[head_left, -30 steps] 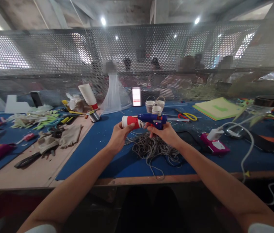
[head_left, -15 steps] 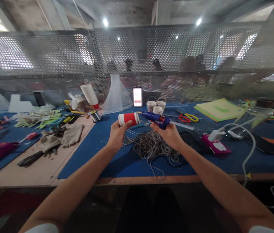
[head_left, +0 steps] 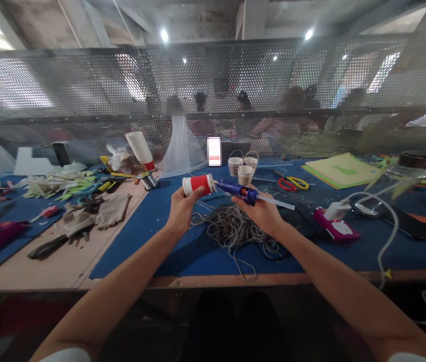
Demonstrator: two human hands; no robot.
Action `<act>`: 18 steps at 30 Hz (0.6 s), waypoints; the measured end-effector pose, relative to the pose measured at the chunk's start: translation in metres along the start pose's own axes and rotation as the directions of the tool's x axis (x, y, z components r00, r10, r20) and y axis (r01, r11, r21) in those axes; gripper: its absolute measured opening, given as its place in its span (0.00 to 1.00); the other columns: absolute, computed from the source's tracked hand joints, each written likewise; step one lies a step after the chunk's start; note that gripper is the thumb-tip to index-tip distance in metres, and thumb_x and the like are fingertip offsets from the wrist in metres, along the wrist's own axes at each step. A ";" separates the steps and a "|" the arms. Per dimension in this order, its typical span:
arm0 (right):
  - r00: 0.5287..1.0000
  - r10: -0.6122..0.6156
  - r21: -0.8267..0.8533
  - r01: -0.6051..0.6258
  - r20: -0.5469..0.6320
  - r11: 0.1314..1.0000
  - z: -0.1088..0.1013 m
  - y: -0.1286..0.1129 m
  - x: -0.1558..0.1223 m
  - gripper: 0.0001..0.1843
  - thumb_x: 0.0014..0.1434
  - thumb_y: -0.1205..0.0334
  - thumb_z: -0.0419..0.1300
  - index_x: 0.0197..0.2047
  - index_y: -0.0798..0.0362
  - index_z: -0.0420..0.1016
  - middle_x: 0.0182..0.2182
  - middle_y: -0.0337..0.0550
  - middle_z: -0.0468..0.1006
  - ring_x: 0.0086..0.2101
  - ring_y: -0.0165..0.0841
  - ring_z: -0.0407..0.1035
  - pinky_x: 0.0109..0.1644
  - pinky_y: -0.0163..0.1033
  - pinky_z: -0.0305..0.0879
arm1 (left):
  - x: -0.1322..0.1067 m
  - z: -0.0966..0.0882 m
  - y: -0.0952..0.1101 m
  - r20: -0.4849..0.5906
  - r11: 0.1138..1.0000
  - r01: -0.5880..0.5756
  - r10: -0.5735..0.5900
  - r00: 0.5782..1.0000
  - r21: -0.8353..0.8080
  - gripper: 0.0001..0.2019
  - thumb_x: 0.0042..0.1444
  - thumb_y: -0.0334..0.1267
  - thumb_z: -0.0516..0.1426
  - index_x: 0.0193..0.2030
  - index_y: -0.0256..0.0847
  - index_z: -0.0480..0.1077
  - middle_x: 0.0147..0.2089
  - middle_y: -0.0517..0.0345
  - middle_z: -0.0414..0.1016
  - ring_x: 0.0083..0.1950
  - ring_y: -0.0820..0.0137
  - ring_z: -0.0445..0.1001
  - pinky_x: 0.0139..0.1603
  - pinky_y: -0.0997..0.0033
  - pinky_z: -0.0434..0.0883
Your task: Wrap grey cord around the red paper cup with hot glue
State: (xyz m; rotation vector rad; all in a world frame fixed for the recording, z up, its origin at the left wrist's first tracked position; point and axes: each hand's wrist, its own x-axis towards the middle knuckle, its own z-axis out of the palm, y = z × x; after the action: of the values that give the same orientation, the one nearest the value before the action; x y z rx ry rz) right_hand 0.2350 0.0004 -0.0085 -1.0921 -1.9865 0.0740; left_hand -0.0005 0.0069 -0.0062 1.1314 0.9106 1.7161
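Beyond the blue mat (head_left: 201,256), perforated screen (head_left: 213,75).

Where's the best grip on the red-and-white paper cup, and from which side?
I'd take the red-and-white paper cup around its red band, from the left, as the left hand holds it: it's sideways, and the blue plastic glue gun in the right hand points at its right end, so fingers should stay clear.
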 end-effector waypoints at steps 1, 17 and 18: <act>1.000 -0.004 -0.008 0.004 0.002 1.000 0.000 0.000 0.000 0.23 0.65 0.38 0.54 0.47 0.49 0.74 0.36 0.48 0.82 0.38 0.46 0.78 0.38 0.41 0.65 | 0.000 0.000 0.000 -0.001 1.000 -0.001 0.001 1.000 0.004 0.18 0.45 0.43 0.71 0.41 0.36 0.79 0.39 0.54 0.81 0.40 0.68 0.76 0.46 0.68 0.71; 1.000 0.001 -0.066 0.000 0.012 0.998 0.000 -0.001 0.000 0.24 0.66 0.37 0.53 0.46 0.49 0.73 0.34 0.46 0.82 0.34 0.43 0.77 0.35 0.40 0.62 | -0.003 0.002 0.002 -0.002 0.998 -0.027 0.027 1.000 0.059 0.19 0.45 0.44 0.71 0.42 0.36 0.80 0.39 0.55 0.81 0.38 0.69 0.75 0.45 0.70 0.70; 1.000 0.000 -0.068 0.001 0.012 0.998 0.000 -0.001 0.000 0.23 0.66 0.37 0.53 0.46 0.49 0.73 0.34 0.46 0.82 0.34 0.43 0.77 0.35 0.40 0.62 | -0.003 0.002 0.003 -0.005 0.998 -0.024 0.025 1.000 0.058 0.19 0.45 0.44 0.71 0.42 0.37 0.80 0.39 0.55 0.81 0.38 0.69 0.75 0.44 0.70 0.70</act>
State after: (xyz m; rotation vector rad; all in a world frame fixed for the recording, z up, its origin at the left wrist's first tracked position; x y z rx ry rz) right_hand 0.2344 -0.0005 -0.0081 -1.1363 -2.0131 0.0130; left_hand 0.0011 0.0034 -0.0039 1.1813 0.9593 1.7230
